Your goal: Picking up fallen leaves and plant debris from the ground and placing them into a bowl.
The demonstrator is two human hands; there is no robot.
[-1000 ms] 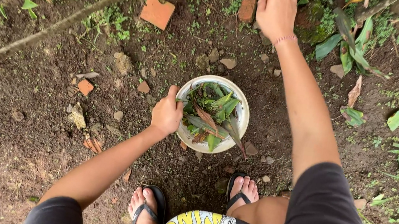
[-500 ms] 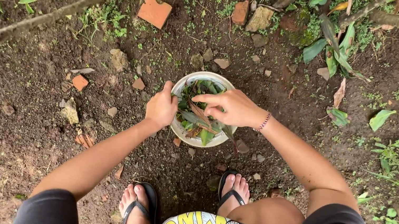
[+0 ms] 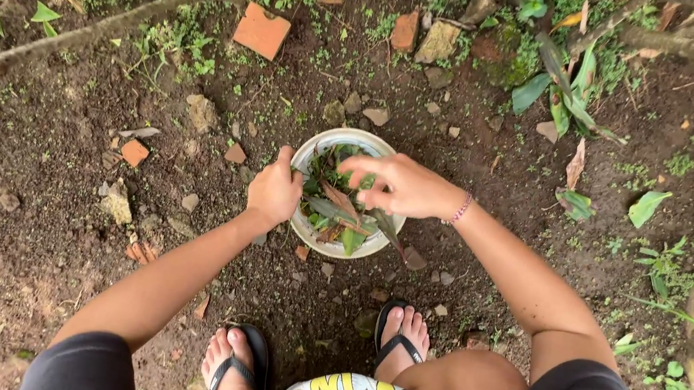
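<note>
Head view: left hand [image 3: 275,193] clamped on rim of white bowl [image 3: 333,139], arm extended. Right hand [image 3: 400,185] hovers over bowl, fingers loosely spread, empty, above leaves [image 3: 336,207]. Bowl sits on soil [image 3: 39,202], between both hands.

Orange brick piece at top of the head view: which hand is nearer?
Left. The left hand grips the white bowl's left rim, below and slightly right of the orange brick piece. The right hand hovers over the bowl's leaves, farther right.
</note>
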